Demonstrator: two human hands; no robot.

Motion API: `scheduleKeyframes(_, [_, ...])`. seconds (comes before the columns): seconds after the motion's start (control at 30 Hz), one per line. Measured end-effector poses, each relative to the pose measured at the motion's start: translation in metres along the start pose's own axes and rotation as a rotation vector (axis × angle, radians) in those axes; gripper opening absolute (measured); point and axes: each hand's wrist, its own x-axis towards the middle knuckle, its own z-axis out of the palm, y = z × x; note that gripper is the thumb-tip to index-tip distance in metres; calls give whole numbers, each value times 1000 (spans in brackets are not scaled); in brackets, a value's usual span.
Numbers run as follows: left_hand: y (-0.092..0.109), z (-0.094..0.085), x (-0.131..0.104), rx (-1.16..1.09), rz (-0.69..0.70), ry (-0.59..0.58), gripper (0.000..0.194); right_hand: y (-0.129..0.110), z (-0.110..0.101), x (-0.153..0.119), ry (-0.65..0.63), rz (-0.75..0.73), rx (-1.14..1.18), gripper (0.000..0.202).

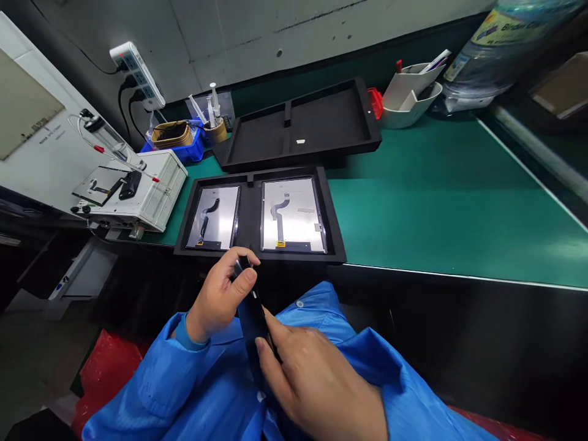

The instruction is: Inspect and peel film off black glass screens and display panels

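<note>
My left hand (223, 294) is closed round the far end of a thin black flat panel (252, 327), thumb on one side. Lower down, my right hand (319, 376) grips the same panel by its edge, with the fingers partly hidden behind it. The panel is tilted nearly edge-on over my lap, so its faces hardly show. Just beyond my hands, a black foam tray (250, 214) lies at the bench's front edge. In its two compartments are a left display panel (220, 223) and a right display panel (301, 223), silver backs up with ribbon cables.
Behind lies another black tray (331, 116) with a small white piece in it. At left, a white machine (156, 196) carries a display panel. A blue bin (196, 144), syringes in a holder (215, 130), a pen holder (408, 104) and a large plastic bottle (487, 55) line the back.
</note>
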Motion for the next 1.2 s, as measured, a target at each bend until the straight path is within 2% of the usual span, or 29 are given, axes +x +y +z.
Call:
scheduleKeyframes(0.2, [-12,-4,-3,-37,-3,-61,46,4,-1,0,26,22,79,50])
scheduleKeyframes(0.53, [-12,-5,0,-87,-22,-86,46,3,1,-1,-23,58,72,55])
scheduleKeyframes(0.7, [-12,-6,-1,-107,-35,-100,46,3,0,-1,-27,67,109,41])
scheduleKeyframes(0.8, [-7,-7,-2,-67,-51,-84,45,11,-2,-2,20,24,241,45])
scheduleKeyframes(0.87, [-3,-6,-3,-11,-38,-64,41,19,-1,-3,126,-37,354,49])
scheduleKeyframes(0.97, [1,-3,-3,73,-16,-36,36,26,0,-1,284,-74,561,44])
scheduleKeyframes(1.1, [3,1,-4,155,-8,8,34,28,3,6,271,-3,938,39])
scheduleKeyframes(1.2, [2,2,-5,189,-19,27,34,26,3,11,270,43,1072,37])
